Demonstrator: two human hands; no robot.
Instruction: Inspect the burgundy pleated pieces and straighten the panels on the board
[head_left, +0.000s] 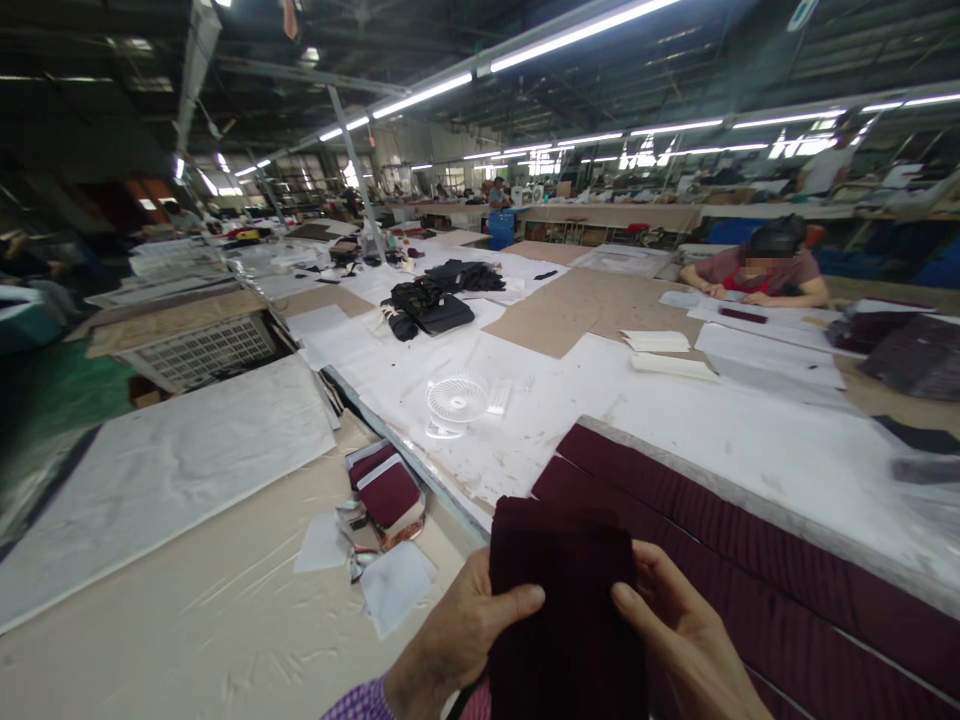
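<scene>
A dark maroon fabric piece (566, 610), which looks folded or stacked, is held up in front of me. My left hand (469, 620) grips its left edge, thumb on the near face. On the opposite edge, my right hand (671, 620) pinches the cloth between thumb and fingers. Behind and to the right, long rows of overlapping maroon fabric pieces (720, 540) lie on the table. Left of my left hand sits a small bundle of maroon pieces (386, 485) with white and shiny wrapping, and white scraps (397, 585) beside it.
A white fan (457, 398) lies on the white-covered table (525, 370). Farther back is a heap of dark garments (435, 300). A co-worker (780, 265) leans over the table at the right. A plastic crate (199, 350) stands at the left, and a gap separates the tables.
</scene>
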